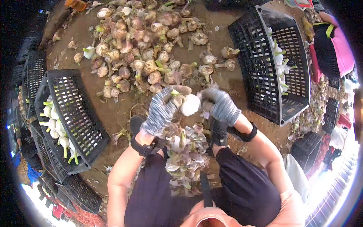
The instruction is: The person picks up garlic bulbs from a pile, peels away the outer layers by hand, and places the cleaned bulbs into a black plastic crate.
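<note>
The left hand (162, 111), in a streaked grey knit glove, had its grip closed on the green-tipped stem of a smooth, round white bulb (190, 105), which sat between the two gloves above the floor (223, 19). The right hand (222, 106) was blurred just beside the bulb; whether its grip was clenched or loose, I could not tell. Beneath lay papery, curled peelings (187, 151), white and purplish, between legs in dark cloth trousers (151, 189). Beyond spread a pile (132, 56) of rough, soil-brown bulbs with stubby stalks. Slotted black plastic crates, one at left (77, 113) and one at right (259, 56), held clean white bulbs.
</note>
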Motion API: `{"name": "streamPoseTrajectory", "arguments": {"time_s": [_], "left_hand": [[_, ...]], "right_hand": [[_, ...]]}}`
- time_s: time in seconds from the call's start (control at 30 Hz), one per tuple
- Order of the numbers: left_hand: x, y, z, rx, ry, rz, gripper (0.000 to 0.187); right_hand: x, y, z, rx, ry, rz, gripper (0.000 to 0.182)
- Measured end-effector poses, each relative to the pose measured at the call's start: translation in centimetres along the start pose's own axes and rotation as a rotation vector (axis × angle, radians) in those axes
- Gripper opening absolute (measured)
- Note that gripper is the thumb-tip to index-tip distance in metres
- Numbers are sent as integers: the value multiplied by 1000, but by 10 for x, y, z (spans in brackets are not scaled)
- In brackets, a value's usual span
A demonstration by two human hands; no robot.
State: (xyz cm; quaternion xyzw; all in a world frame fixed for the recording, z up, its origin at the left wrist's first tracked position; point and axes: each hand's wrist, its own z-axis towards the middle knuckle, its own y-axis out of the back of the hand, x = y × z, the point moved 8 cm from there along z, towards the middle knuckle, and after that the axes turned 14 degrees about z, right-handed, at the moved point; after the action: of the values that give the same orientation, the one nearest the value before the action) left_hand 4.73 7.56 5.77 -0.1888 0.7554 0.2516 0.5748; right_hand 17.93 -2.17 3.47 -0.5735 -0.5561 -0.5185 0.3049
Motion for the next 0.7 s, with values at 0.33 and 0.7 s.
{"name": "streamPoseTrajectory", "arguments": {"time_s": [0.33,0.7], "left_hand": [[67,-10,-11,-113,458,-619,27],[56,9,-19,-192,428,-302,23]], "right_hand": [[16,32,-24,226,-311,717,31],[4,-32,5,26,-183,616,59]]}}
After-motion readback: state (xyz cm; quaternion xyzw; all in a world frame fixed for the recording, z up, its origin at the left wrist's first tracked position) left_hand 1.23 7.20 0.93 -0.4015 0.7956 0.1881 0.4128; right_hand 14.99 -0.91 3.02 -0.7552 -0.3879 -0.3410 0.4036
